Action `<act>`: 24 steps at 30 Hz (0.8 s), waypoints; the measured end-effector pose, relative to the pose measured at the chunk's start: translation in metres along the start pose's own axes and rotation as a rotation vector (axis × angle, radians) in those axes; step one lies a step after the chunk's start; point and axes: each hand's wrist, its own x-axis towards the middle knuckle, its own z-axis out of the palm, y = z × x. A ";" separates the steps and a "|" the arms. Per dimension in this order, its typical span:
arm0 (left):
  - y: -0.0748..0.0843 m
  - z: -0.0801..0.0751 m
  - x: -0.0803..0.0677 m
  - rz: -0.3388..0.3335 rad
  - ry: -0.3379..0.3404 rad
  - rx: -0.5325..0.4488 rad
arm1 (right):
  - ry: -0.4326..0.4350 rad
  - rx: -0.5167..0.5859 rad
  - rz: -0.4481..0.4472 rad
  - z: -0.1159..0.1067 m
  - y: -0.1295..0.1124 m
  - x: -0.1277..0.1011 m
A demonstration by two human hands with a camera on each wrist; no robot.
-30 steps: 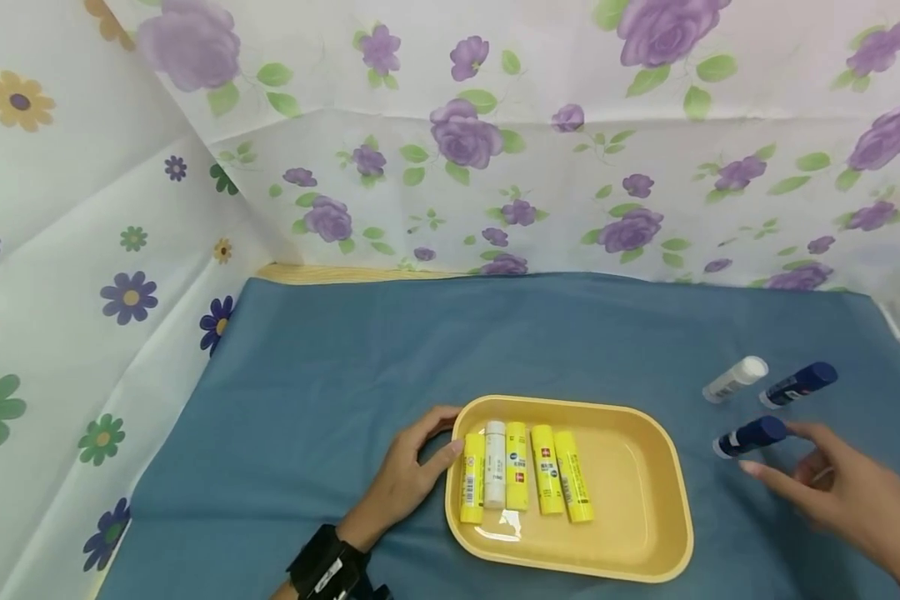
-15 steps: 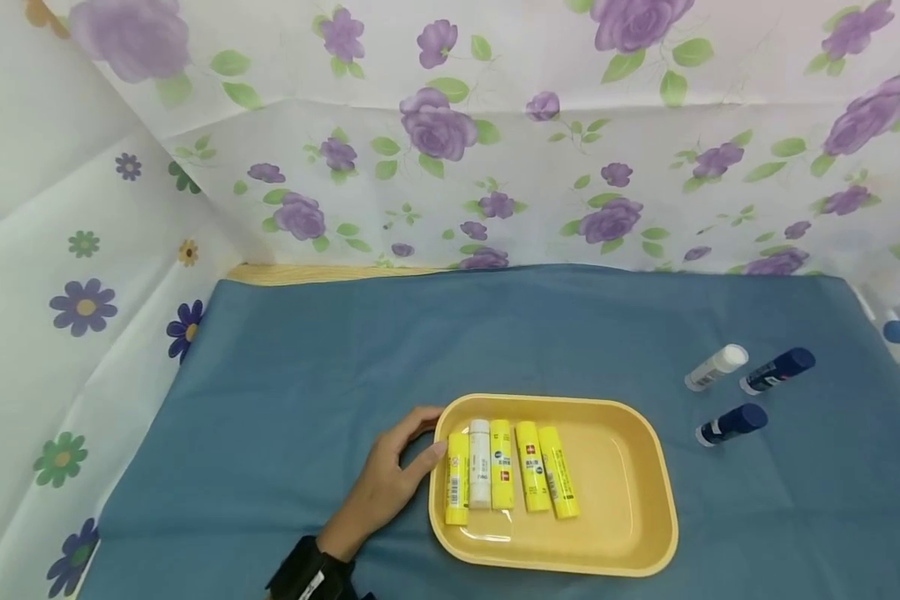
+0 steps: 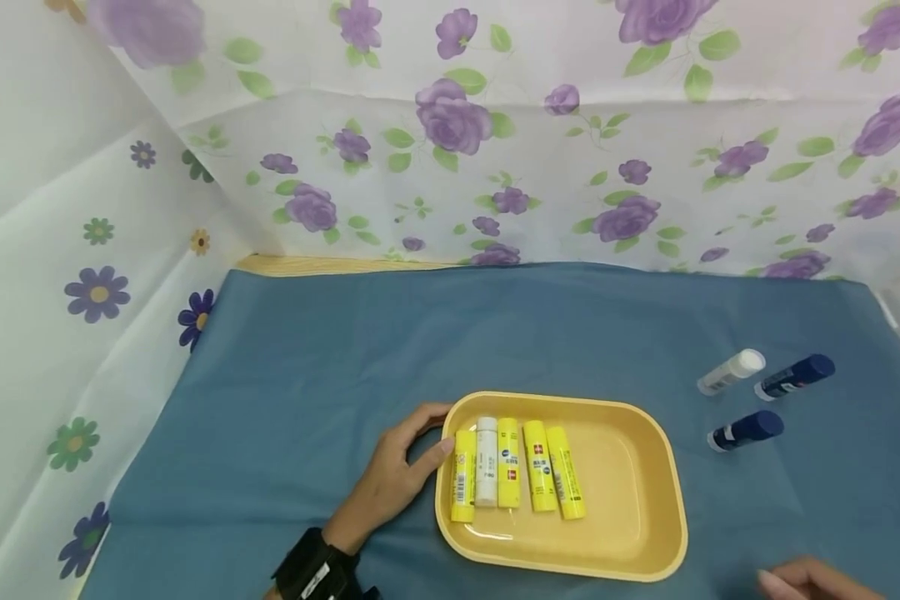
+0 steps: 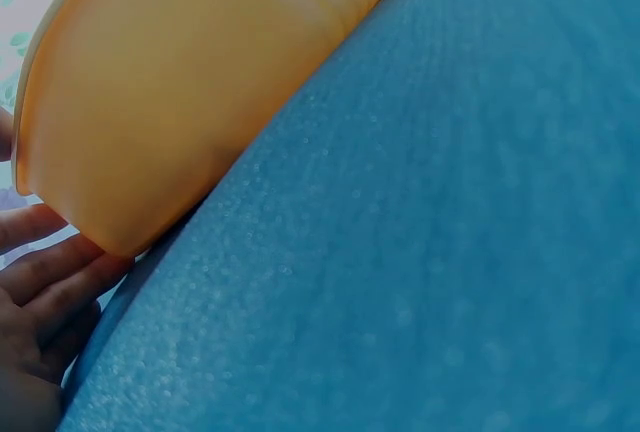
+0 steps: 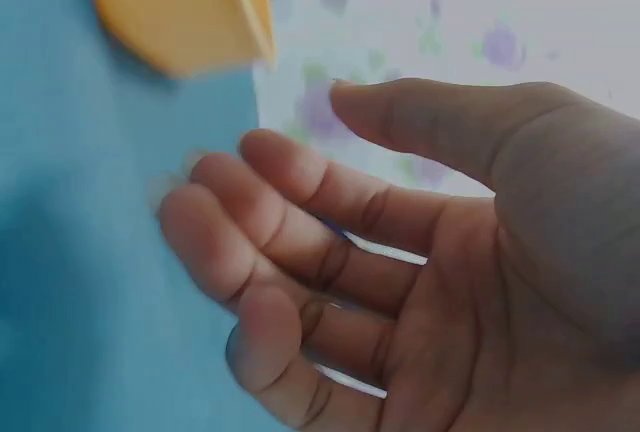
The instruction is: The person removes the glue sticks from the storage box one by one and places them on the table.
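The left hand (image 3: 397, 479) rests its relaxed fingers against the tray (image 3: 645, 533) rim, lower centre. The right hand (image 3: 810, 581), loose and empty, sits lower right, well apart from the blue sticks (image 3: 746, 430).

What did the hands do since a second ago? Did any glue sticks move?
The right hand pulled back from the nearest blue glue stick toward the person, empty and open. It took nothing. The left hand stays on the yellow tray rim, and all the glue sticks lie where they were.
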 end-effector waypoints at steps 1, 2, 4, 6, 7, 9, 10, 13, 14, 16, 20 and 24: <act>-0.001 0.000 0.000 0.000 -0.006 -0.005 | 0.082 -0.131 0.081 0.011 -0.035 -0.010; -0.001 0.001 0.000 -0.002 -0.011 -0.011 | 0.062 -0.175 0.089 0.016 -0.063 -0.013; -0.002 0.001 0.000 -0.006 -0.014 -0.016 | 0.025 -0.283 0.103 0.022 -0.104 -0.015; -0.002 0.000 0.000 -0.010 -0.018 -0.019 | -0.025 -0.355 0.092 0.023 -0.129 -0.014; -0.002 0.000 0.000 -0.014 -0.019 -0.020 | -0.046 -0.387 0.085 0.022 -0.137 -0.011; -0.002 0.000 0.001 -0.010 -0.019 -0.018 | -0.108 -0.450 0.076 0.020 -0.148 -0.004; -0.002 0.000 0.001 -0.008 -0.019 -0.020 | -0.145 -0.467 0.073 0.019 -0.155 0.000; -0.001 0.000 0.002 -0.003 -0.012 -0.018 | -0.275 -0.462 0.000 0.018 -0.180 0.011; -0.001 0.000 0.002 0.001 -0.010 -0.017 | -0.316 -0.447 -0.027 0.020 -0.189 0.015; -0.002 -0.001 0.002 0.003 -0.009 -0.016 | -0.376 -0.424 -0.113 0.023 -0.205 0.021; -0.003 -0.002 0.000 0.011 -0.007 -0.011 | -0.423 -0.425 -0.262 0.037 -0.226 0.035; -0.003 0.000 0.002 0.022 0.001 -0.006 | -0.425 -0.481 -0.295 0.053 -0.237 0.048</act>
